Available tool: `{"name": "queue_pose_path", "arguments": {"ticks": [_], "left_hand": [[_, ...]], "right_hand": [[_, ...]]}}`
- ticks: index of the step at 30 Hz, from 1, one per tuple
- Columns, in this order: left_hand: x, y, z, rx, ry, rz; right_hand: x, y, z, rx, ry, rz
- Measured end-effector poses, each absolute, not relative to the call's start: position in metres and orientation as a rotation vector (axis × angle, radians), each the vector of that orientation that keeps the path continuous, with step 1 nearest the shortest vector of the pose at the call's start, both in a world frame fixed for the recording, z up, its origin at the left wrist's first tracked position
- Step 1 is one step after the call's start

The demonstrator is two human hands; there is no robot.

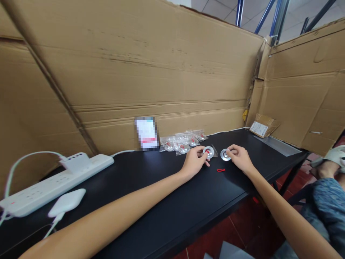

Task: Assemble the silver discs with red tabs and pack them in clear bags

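Note:
My left hand (194, 160) pinches a round silvery metal disc (210, 151) with a bit of red at its middle. A clear plastic bag (215, 151) shows behind that disc's right edge. In my right hand (239, 157), between thumb and fingers, is a second silvery disc (224, 154), with no red visible on it. The two discs are a short gap apart, just above the black table. Below them a small red cord loop (221, 170) lies on the tabletop, touched by neither hand. What exactly the discs are I cannot tell.
Several clear bags (182, 141) with silvery and red pieces lie by the cardboard wall (161, 72), beside a propped-up phone-like screen (147, 133), blurred. A white power strip (48, 187) and white charger (67, 202) sit left. A cardboard packet (262, 126) stands back right. Someone's legs (329, 205) show right.

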State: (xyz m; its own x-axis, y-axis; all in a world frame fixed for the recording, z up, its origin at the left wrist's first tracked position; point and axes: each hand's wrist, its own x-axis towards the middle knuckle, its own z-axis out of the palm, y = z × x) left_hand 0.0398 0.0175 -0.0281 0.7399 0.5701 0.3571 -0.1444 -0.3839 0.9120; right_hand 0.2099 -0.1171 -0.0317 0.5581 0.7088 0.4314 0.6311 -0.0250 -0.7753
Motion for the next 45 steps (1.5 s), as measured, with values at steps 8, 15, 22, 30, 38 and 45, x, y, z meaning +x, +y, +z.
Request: {"name": "queue_pose_path", "arguments": {"ticks": [8,15,22,30,38,45], "left_hand": [[0.041,0.018,-0.027,1.815,0.336,0.793],[0.042,0.018,-0.028,1.810,0.346,0.783],[0.040,0.019,-0.027,1.986,0.438,0.869],[0.040,0.013,-0.024,2.359,0.503,0.806],[0.041,-0.003,-0.021,2.682,0.406,0.977],[0.049,-0.013,-0.019,2.839,0.196,0.918]], "right_hand": [[0.206,-0.115,-0.032,-2.084,-1.273,-0.394],[0.177,-0.137,-0.019,-1.679,-1.636,-0.220],[0.175,-0.142,-0.024,-1.656,-1.784,-0.092],[0.199,-0.124,-0.033,-2.008,-1.447,-0.498],[0.199,-0.120,-0.037,-1.930,-1.705,-0.388],[0.188,-0.127,-0.033,-1.815,-1.612,-0.279]]}}
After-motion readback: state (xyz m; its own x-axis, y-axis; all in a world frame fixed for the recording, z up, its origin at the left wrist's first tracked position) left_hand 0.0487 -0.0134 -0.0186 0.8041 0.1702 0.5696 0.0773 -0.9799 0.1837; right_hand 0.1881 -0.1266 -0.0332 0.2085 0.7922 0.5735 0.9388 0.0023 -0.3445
